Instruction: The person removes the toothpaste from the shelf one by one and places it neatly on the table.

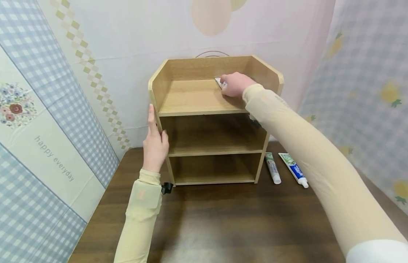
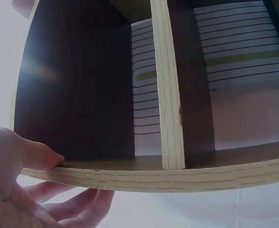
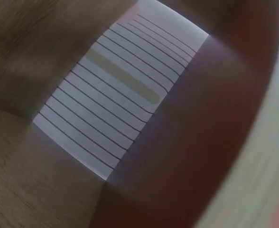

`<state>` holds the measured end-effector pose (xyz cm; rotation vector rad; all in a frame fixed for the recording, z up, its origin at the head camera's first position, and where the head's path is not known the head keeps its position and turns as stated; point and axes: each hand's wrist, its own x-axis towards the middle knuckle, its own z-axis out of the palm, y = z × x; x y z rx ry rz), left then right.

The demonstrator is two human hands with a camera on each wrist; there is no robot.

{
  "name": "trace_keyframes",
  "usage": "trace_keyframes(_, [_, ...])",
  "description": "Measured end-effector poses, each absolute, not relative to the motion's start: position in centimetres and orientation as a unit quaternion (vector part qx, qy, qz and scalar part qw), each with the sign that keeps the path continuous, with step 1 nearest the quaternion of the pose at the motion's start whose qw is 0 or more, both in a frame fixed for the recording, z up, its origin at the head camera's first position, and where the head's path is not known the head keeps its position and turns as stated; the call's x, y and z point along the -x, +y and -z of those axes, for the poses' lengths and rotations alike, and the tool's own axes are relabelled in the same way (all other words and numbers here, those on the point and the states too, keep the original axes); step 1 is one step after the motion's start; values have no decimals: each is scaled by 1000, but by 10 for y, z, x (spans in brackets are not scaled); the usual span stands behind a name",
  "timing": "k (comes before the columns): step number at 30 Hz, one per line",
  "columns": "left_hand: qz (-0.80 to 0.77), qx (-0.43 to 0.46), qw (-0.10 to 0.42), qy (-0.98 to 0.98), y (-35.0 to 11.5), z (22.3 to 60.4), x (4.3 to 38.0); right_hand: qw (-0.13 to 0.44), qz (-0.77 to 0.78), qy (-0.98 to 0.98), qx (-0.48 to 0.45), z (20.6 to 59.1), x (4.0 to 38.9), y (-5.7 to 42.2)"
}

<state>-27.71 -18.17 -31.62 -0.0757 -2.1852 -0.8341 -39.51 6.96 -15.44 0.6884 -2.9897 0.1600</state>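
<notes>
A three-tier wooden shelf [image 1: 194, 96] stands on the table in the middle of the head view. My left hand [image 1: 155, 146] grips its left side panel [image 2: 130, 180], the thumb over the front edge on the inner face and the other fingers along the outside. Over the right part of the top tier, my right hand [image 1: 237, 84] holds a white toothpaste tube [image 1: 218, 82], mostly covered by the hand. The right wrist view shows the inside of the shelf and its open back, with no hand on the tube visible there.
On the brown table [image 1: 204, 219], to the right of the shelf, lie a grey-and-green toothpaste tube [image 1: 272, 168] and a blue, green and white one [image 1: 294, 170]. A light patterned cloth [image 1: 134, 36] hangs behind, and checked cloths flank both sides. Both lower tiers are open at the front.
</notes>
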Motion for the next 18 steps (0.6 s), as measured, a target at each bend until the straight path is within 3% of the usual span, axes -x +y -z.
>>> trace_keyframes(18, [326,24,391,-860,-185,320,277,87,-42,-966,-241,160,388,71])
